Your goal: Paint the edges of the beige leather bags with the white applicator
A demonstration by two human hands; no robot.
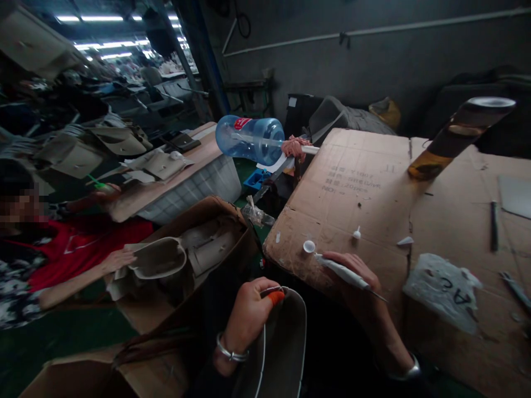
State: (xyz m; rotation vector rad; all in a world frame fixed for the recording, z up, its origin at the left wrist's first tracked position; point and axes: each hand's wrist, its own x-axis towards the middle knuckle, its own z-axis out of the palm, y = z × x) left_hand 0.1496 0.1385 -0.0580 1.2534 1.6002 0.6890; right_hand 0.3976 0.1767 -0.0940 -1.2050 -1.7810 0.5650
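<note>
My left hand (251, 307) pinches the upper edge of a grey-beige bag panel (286, 337), which curves open below it with a pale edge line. An orange cover wraps one fingertip of this hand. Over the near edge of the cardboard-topped table, my right hand (359, 273) is closed around a slim white tapered tool (342, 272) with a thin point toward the right; its exact kind is unclear. Close to the tool's left end stands a small white cup (309, 246). A little white nozzle-shaped piece (357, 232) lies beyond.
Cardboard (365, 171) covers the table, bearing a tilted bottle of amber liquid (452, 138), a plastic bag (442, 290) and a dark stick (494, 226). A blue water jug (251, 138) lies behind. To the left, a co-worker in red (83, 249) touches bag pieces by an open carton (219, 207).
</note>
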